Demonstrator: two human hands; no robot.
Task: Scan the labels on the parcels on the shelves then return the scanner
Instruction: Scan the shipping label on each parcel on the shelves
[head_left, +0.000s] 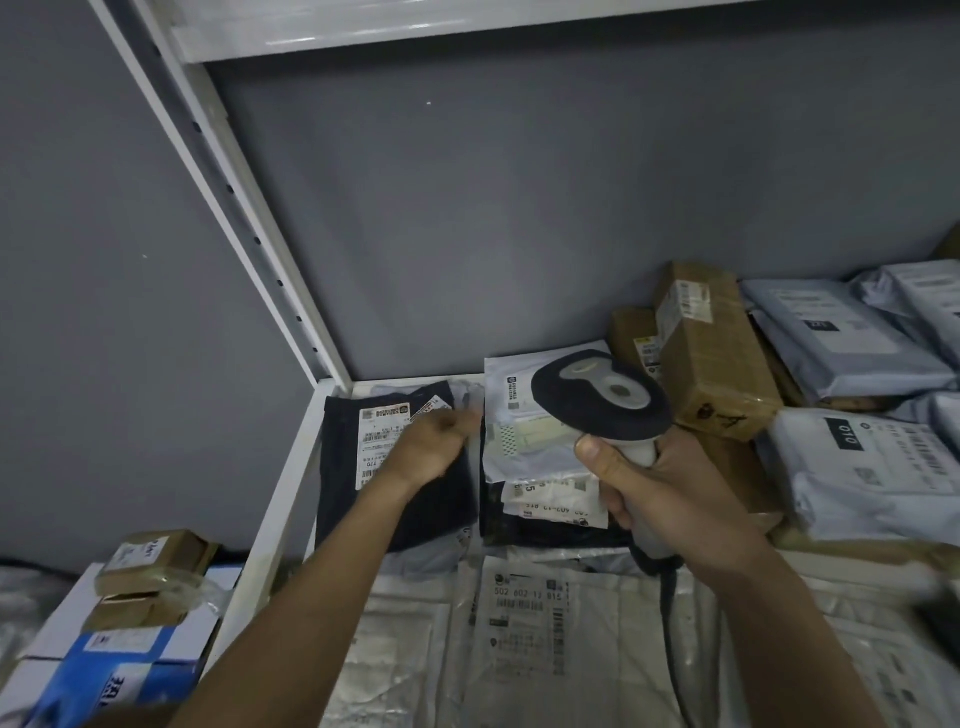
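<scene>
My right hand grips the handle of a grey and black barcode scanner, whose head hangs over a pale poly mailer on the white shelf. Its cable drops toward me. My left hand rests on a black mailer at the shelf's back left corner, its fingers curled over the white label; I cannot tell whether they pinch it. More labelled parcels lie around: a dark one below the scanner and a white one nearer me.
Brown cardboard boxes stand behind the scanner, with grey poly mailers stacked to the right. The shelf's white upright post runs diagonally at the left. Left of the rack sit small brown boxes on a blue and white carton.
</scene>
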